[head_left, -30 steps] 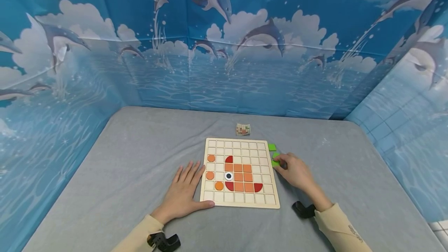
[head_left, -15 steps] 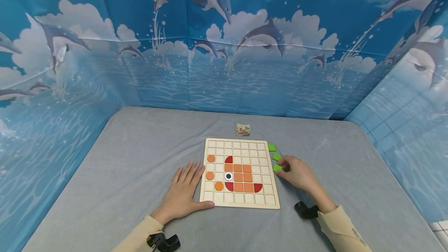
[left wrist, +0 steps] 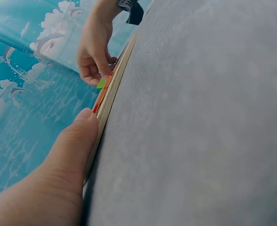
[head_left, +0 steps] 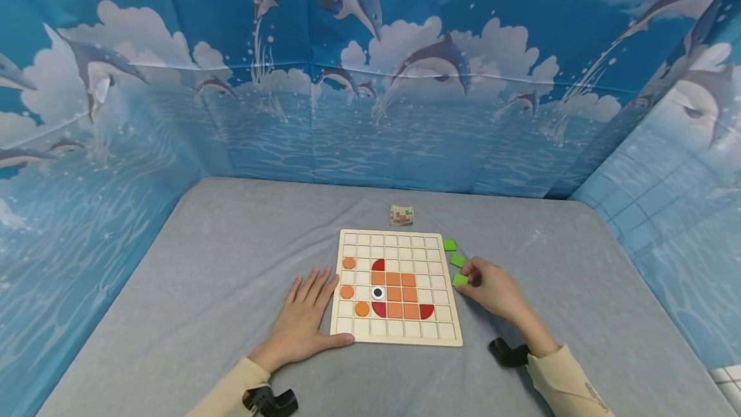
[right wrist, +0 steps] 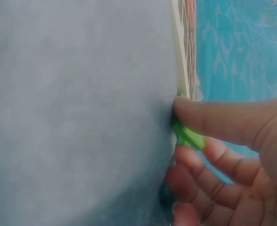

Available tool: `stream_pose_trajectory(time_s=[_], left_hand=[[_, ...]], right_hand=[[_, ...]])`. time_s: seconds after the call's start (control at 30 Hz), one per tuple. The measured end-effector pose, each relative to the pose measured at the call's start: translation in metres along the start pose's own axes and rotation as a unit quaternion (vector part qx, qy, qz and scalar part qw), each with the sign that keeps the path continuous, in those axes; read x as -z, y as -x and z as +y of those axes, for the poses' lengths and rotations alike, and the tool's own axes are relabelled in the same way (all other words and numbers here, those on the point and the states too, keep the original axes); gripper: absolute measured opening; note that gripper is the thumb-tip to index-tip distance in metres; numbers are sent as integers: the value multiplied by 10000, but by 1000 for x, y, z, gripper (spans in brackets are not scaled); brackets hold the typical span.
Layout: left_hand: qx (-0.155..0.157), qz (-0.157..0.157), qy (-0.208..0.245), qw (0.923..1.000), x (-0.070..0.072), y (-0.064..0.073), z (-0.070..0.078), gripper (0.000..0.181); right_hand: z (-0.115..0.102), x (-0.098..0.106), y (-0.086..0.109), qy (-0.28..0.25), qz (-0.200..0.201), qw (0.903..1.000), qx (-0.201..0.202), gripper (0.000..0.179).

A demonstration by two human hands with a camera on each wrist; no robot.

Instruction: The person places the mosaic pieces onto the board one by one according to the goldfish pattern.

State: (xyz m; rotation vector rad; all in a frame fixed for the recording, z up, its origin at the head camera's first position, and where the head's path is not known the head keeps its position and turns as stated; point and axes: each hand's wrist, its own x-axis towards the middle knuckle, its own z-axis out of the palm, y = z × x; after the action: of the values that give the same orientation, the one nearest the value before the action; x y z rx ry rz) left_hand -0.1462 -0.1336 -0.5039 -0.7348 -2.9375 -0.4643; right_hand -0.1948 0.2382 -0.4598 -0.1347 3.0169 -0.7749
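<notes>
A pale wooden grid board (head_left: 399, 341) lies on the grey cloth, bearing orange squares (head_left: 393, 295), dark red quarter-round pieces (head_left: 426, 311), orange discs (head_left: 361, 309) and a white disc with a black dot (head_left: 378, 293). My left hand (head_left: 303, 327) rests spread at the board's left side, its thumb on the near left corner. Just off the right edge, my right hand (head_left: 494, 285) pinches a green square tile (head_left: 460, 279) between thumb and fingers; the right wrist view shows that tile (right wrist: 192, 138) tilted. Two more green tiles (head_left: 458, 260) lie farther along that edge.
A small printed card (head_left: 402, 215) lies just beyond the board's far edge. Grey cloth (head_left: 260, 230) covers the table. Blue dolphin-printed curtains (head_left: 359, 134) stand behind and at both sides.
My right hand has moved slightly right and toward me with the green tile, leaving the middle green tile fully visible. My left hand has stayed in place.
</notes>
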Motion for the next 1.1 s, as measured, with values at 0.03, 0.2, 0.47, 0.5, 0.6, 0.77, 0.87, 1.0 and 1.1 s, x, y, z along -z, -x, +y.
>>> stream_pose_trajectory(time_s=[0.03,0.2,0.47,0.5,0.6,0.77,0.87,1.0,1.1], left_hand=[[7,-8,1,10000,0,0,0,109],[23,3,31,10000,0,0,0,109],[23,20,-49,10000,-1,0,0,110],[35,15,-60,10000,-1,0,0,110],[47,18,-76,10000,-2,1,0,110],[32,51,-105,9999,-2,1,-1,110],[28,62,-101,9999,-2,0,-1,110],[37,20,-61,10000,-2,0,0,110],[34,-6,-23,10000,-2,0,0,110]], right_hand=[[0,0,0,-43,22,10000,15,24],[2,0,1,-296,64,9995,91,21],[4,1,1,-751,-31,9969,214,19],[4,1,1,-809,-20,9964,241,19],[3,2,-2,-994,7,9947,268,18],[-2,3,-9,-1346,-39,9906,229,16],[-7,3,-13,-1503,11,9882,300,14],[-13,0,-19,-1595,115,9855,569,9],[-17,-2,-25,-1632,108,9843,661,7]])
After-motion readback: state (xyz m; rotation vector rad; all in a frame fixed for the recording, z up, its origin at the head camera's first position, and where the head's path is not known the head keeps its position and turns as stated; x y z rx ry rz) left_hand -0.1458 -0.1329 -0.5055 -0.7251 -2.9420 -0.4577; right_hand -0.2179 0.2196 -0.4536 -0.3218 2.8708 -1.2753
